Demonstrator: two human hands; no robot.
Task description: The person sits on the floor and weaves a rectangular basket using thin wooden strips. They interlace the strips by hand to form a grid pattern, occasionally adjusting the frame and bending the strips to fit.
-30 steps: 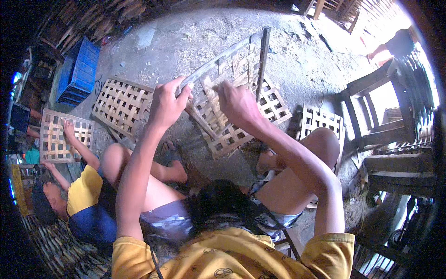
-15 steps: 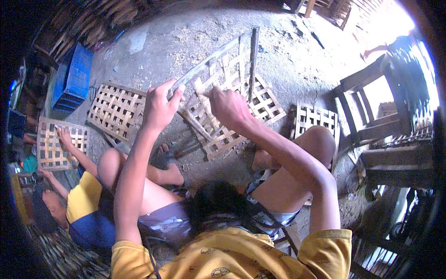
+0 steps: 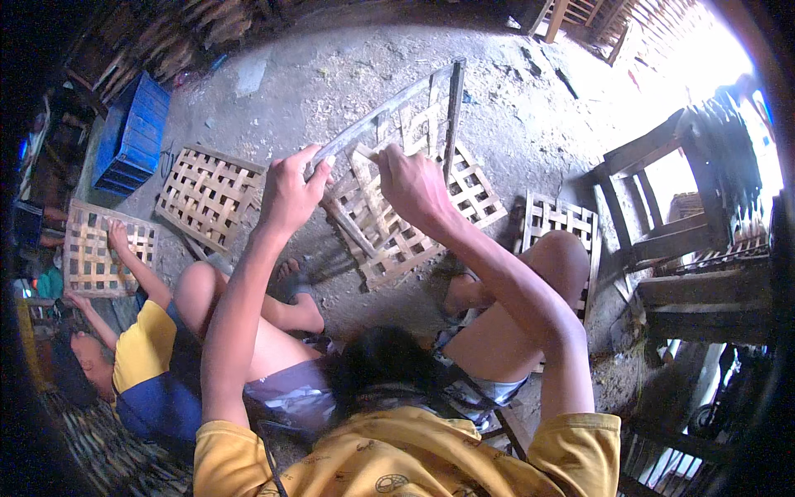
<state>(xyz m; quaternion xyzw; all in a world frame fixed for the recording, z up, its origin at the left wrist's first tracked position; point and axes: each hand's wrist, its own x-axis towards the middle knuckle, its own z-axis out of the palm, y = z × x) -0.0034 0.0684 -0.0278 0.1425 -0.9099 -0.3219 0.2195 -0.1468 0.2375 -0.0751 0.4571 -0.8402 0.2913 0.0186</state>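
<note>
A wooden frame (image 3: 389, 103) with pale flat strips woven across it is held up, tilted, in front of me. My left hand (image 3: 294, 184) is closed around the frame's near left corner, thumb bent over the bar. Inside the frame, my right hand (image 3: 411, 184) makes a fist over the lattice, and a pale flat strip (image 3: 364, 152) sticks out at its finger side. How its fingertips hold the strip is hidden. Behind and below the held frame lies a woven lattice panel (image 3: 479, 187), partly covered by it.
Another lattice panel (image 3: 209, 195) lies left, near a blue crate (image 3: 132, 137). A co-worker in a yellow and blue shirt (image 3: 149, 348) has hands at a further panel (image 3: 87, 248). Right of my knee (image 3: 563, 257) are one more panel (image 3: 556, 211) and a dark wooden stand (image 3: 675, 236).
My right hand has shifted slightly and is less blurred. The held frame has tipped a little. The co-worker's upper hand has moved slightly right and upward on their panel.
</note>
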